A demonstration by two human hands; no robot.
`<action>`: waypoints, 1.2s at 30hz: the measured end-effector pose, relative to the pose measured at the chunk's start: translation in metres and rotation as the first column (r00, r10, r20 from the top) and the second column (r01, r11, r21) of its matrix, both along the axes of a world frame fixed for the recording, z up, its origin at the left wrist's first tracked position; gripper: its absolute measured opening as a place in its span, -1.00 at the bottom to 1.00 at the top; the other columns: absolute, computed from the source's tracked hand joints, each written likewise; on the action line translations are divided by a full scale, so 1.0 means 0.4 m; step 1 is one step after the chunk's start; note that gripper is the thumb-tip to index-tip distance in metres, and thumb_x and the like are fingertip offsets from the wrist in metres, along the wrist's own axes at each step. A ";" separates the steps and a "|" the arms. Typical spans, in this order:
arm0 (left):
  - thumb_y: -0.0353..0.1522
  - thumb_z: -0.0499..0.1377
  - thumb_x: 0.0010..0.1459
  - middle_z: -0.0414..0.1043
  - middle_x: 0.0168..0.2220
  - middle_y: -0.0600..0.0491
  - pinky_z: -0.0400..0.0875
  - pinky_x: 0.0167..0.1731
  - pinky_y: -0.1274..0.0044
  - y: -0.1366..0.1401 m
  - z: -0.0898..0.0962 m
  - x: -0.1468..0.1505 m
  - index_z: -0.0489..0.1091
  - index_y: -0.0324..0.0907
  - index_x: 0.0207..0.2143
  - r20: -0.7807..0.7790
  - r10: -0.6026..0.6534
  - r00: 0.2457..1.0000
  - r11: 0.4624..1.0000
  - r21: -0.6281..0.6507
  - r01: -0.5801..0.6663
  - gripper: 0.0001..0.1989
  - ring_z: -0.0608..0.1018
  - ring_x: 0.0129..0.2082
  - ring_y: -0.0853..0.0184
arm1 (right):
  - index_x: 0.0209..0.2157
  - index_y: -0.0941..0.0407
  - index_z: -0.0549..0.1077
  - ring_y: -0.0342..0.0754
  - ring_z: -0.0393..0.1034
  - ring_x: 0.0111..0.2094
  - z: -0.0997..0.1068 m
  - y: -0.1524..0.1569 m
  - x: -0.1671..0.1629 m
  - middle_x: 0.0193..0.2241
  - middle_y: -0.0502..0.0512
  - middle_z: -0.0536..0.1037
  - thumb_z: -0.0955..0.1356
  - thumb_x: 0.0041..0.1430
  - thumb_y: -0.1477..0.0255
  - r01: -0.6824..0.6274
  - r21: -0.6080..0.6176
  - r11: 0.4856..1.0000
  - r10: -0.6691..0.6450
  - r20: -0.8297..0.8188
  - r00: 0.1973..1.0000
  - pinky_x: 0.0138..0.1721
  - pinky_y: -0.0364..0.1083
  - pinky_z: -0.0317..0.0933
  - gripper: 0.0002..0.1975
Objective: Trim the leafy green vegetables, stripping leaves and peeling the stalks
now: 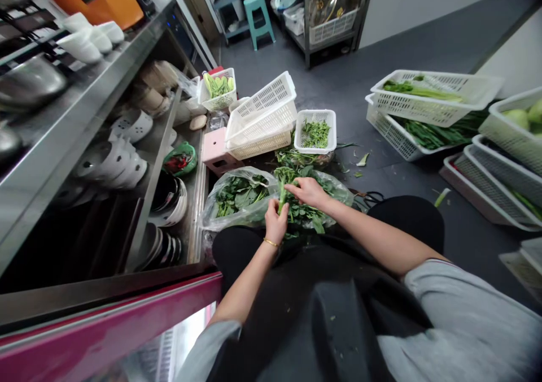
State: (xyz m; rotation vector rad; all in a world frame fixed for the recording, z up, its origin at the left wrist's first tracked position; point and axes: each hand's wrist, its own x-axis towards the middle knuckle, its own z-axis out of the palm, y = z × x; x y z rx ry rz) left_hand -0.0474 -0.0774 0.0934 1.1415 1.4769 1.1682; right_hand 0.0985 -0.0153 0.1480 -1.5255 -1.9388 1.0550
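My left hand (276, 222) is closed around the lower stem of a green vegetable stalk (282, 189), held upright with its bushy top pointing away from me. My right hand (310, 193) meets the stalk from the right, its fingers pinched at the stem's side; whether they grip the stem or a leaf is hard to see. Below both hands, loose leafy greens (302, 215) lie on clear plastic. A clear plastic bag (207, 219) of dark leaves sits open to the left. Just beyond, a small white basket (298, 139) contains trimmed green pieces.
Stacked white baskets (262, 111) lean near a pink stool (215, 149). Baskets of vegetables (444, 111) stand on the floor at right. Along the left runs a steel counter (97, 82) with bowls beneath. A turquoise stool (259, 20) is at the back, and leaf scraps (363, 160) dot the floor.
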 end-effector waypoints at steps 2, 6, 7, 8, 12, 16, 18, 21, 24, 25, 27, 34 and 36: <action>-0.23 0.23 0.02 0.16 -0.58 0.22 0.13 -0.57 0.63 -0.016 0.006 0.008 0.20 -0.17 -0.43 -0.004 -0.051 0.999 0.998 0.047 0.051 -0.73 0.25 -0.62 0.52 | -0.52 0.15 0.30 -0.18 0.30 -0.67 0.004 0.038 0.009 -0.69 -0.02 0.40 0.27 0.17 0.14 0.005 -0.047 0.999 -0.005 0.010 1.000 -0.56 -0.22 0.10 -0.63; -0.19 0.23 0.01 0.22 -0.60 0.22 0.07 -0.68 0.64 -0.003 0.018 0.024 0.15 -0.14 -0.37 0.414 -0.138 0.900 0.971 -0.122 0.205 -0.68 0.20 -0.73 0.54 | -0.46 0.16 0.31 -0.10 0.36 -0.51 -0.005 -0.003 -0.022 -0.55 0.09 0.45 0.29 0.16 0.32 -0.067 0.205 0.977 0.035 0.156 0.987 -0.47 -0.18 0.15 -0.78; -0.20 0.24 0.00 0.23 -0.60 0.22 0.06 -0.69 0.66 0.009 0.022 0.022 0.15 -0.15 -0.38 0.506 -0.088 0.858 0.966 -0.166 0.197 -0.68 0.19 -0.74 0.55 | -0.45 0.16 0.31 -0.09 0.37 -0.45 -0.011 -0.033 -0.033 -0.50 0.13 0.46 0.27 0.16 0.37 -0.147 0.292 0.945 0.100 0.171 0.980 -0.43 -0.17 0.17 -0.83; -0.23 0.25 -0.01 0.22 -0.61 0.21 0.06 -0.69 0.67 0.023 0.026 0.015 0.15 -0.17 -0.41 0.571 -0.025 0.820 0.962 -0.209 0.175 -0.68 0.19 -0.74 0.57 | -0.43 0.16 0.31 -0.08 0.37 -0.41 -0.019 -0.063 -0.041 -0.47 0.15 0.46 0.26 0.16 0.42 -0.259 0.361 0.896 0.210 0.170 0.963 -0.40 -0.16 0.18 -0.88; -0.22 0.18 0.09 0.09 -0.65 0.21 0.00 -0.74 0.70 0.054 0.055 -0.038 0.21 -0.21 -0.43 0.758 0.079 0.648 0.918 -0.309 0.250 -0.74 0.15 -0.74 0.57 | -0.42 0.14 0.31 -0.13 0.35 -0.46 -0.046 -0.117 -0.030 -0.51 0.06 0.43 0.24 0.14 0.41 -0.401 0.366 0.839 0.471 -0.122 0.874 -0.41 -0.16 0.22 -0.89; -0.11 -0.01 0.22 -0.12 -0.68 0.23 -0.12 -0.81 0.70 0.034 0.085 -0.066 0.20 -0.18 -0.44 0.895 0.001 0.445 0.873 -0.219 0.437 -0.66 0.00 -0.77 0.54 | -0.34 0.15 0.30 -0.18 0.23 -0.70 -0.047 -0.038 -0.002 -0.70 -0.12 0.31 0.30 0.07 0.31 -0.068 -0.205 0.976 -0.061 -0.564 0.823 -0.65 -0.19 0.14 -0.81; -0.07 -0.05 0.22 -0.17 -0.69 0.23 -0.13 -0.83 0.70 0.026 0.090 -0.059 0.17 -0.16 -0.48 0.903 -0.028 0.430 0.871 -0.189 0.454 -0.63 -0.03 -0.77 0.52 | -0.39 0.16 0.32 -0.18 0.23 -0.72 -0.037 0.006 -0.011 -0.72 -0.12 0.31 0.34 -0.02 0.31 -0.134 -0.353 0.926 -0.148 -0.667 0.730 -0.68 -0.19 0.12 -0.78; -0.04 -0.08 0.21 -0.12 -0.71 0.21 -0.02 -0.84 0.67 0.034 0.084 -0.039 0.16 -0.15 -0.49 0.878 -0.064 0.475 0.849 -0.203 0.488 -0.60 0.02 -0.78 0.50 | -0.55 0.16 0.26 -0.21 0.20 -0.73 -0.021 0.047 -0.045 -0.73 -0.08 0.31 0.37 -0.08 0.30 -0.140 -0.367 0.920 -0.190 -0.728 0.659 -0.70 -0.21 0.07 -0.75; -0.06 -0.03 0.19 0.09 -0.67 0.16 0.13 -0.79 0.65 0.057 0.070 -0.019 0.23 -0.17 -0.41 0.820 -0.078 0.567 0.862 -0.230 0.451 -0.63 0.20 -0.73 0.47 | -0.53 0.14 0.25 -0.23 0.15 -0.73 -0.020 0.070 -0.063 -0.73 -0.12 0.28 0.36 -0.06 0.32 -0.054 -0.287 0.957 -0.163 -0.679 0.716 -0.69 -0.21 0.05 -0.78; -0.08 0.01 0.18 0.15 -0.64 0.14 0.16 -0.77 0.66 0.065 0.065 -0.014 0.25 -0.18 -0.38 0.791 -0.067 0.608 0.888 -0.231 0.398 -0.66 0.24 -0.71 0.47 | -0.50 0.14 0.27 -0.23 0.16 -0.71 -0.025 0.074 -0.062 -0.71 -0.12 0.30 0.35 -0.04 0.33 -0.032 -0.218 0.975 -0.116 -0.632 0.767 -0.66 -0.21 0.07 -0.80; -0.13 0.08 0.15 0.23 -0.60 0.13 0.16 -0.76 0.68 0.080 0.055 -0.005 0.24 -0.19 -0.36 0.744 -0.036 0.667 0.929 -0.220 0.296 -0.71 0.27 -0.70 0.49 | -0.46 0.14 0.28 -0.20 0.21 -0.64 -0.044 0.078 -0.056 -0.64 -0.07 0.34 0.33 0.00 0.34 0.032 0.004 0.999 -0.026 -0.460 0.887 -0.58 -0.20 0.12 -0.83; -0.23 0.05 0.16 0.11 -0.71 0.15 0.00 -0.85 0.66 0.133 -0.008 -0.018 0.20 -0.21 -0.52 0.744 0.214 0.633 0.781 -0.520 0.347 -0.72 0.16 -0.80 0.51 | -0.35 0.19 0.34 -0.13 0.27 -0.48 -0.079 0.032 -0.028 -0.52 0.07 0.40 0.22 0.10 0.52 -0.493 0.660 0.567 0.515 0.183 0.837 -0.47 -0.17 0.16 -0.90; -0.22 0.08 0.15 0.14 -0.70 0.15 0.06 -0.83 0.65 0.150 -0.031 -0.036 0.23 -0.21 -0.48 0.734 0.248 0.632 0.807 -0.518 0.284 -0.75 0.20 -0.79 0.50 | -0.34 0.19 0.36 -0.12 0.29 -0.47 -0.050 0.057 0.002 -0.51 0.08 0.41 0.21 0.16 0.49 -0.458 0.724 0.516 0.561 0.119 0.819 -0.45 -0.17 0.19 -0.88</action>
